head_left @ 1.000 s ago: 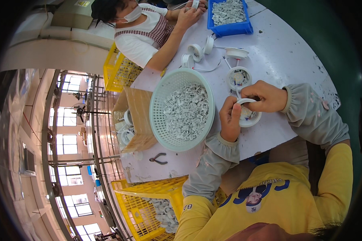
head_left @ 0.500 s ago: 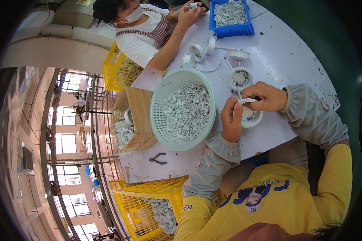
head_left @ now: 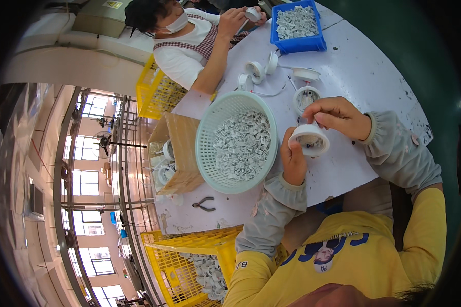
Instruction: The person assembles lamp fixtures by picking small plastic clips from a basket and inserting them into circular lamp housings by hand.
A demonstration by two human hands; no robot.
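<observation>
My left hand (head_left: 294, 165) grips a round white lamp housing (head_left: 318, 148) by its left side, thumb on the rim. The housing is tilted, with its open face and inner parts toward me. My right hand (head_left: 343, 118) is closed in a pinch at the housing's far edge, near a thin wire; what sits between its fingertips is hidden. Just beyond lies another round housing (head_left: 298, 105) with its inside showing, and past it a white one on its side (head_left: 306, 74). To the left stands a pale green basket (head_left: 204, 138) heaped with small white plastic parts (head_left: 243, 146).
A blue bin (head_left: 305, 47) of white parts stands at the far side. Several housings (head_left: 254, 71) with wires lie near a masked co-worker (head_left: 189, 61), who handles a similar piece. Pliers (head_left: 205, 204), a cardboard box (head_left: 182, 153) and a yellow crate (head_left: 189, 244) are at the left.
The housing in my left hand has tilted upward. My right hand has shifted from its rim and inside to the far edge. The co-worker has raised their piece.
</observation>
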